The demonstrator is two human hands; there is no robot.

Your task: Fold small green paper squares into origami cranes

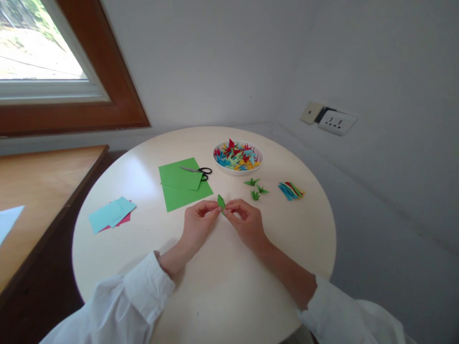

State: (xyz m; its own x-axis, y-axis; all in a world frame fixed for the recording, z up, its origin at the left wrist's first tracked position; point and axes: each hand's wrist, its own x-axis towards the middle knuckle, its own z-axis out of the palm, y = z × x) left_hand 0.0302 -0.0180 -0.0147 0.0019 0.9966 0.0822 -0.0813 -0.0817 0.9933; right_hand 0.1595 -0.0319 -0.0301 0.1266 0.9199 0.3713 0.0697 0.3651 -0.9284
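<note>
A small folded piece of green paper (221, 202) is pinched between the fingertips of both my hands above the round cream table (150, 239). My left hand (198, 220) grips its left side, my right hand (245, 219) its right side. Just beyond, green paper sheets (179, 187) lie flat with black-handled scissors (199, 170) on them. Three small green folded paper cranes (256, 188) sit to the right of my hands.
A white bowl (238, 169) holds several colourful paper cranes. Coloured paper strips (291, 190) lie at the right. Light blue and pink sheets (112, 214) lie at the left. A wooden ledge (39, 191) and a window are on the left, a wall socket (337, 122) on the right.
</note>
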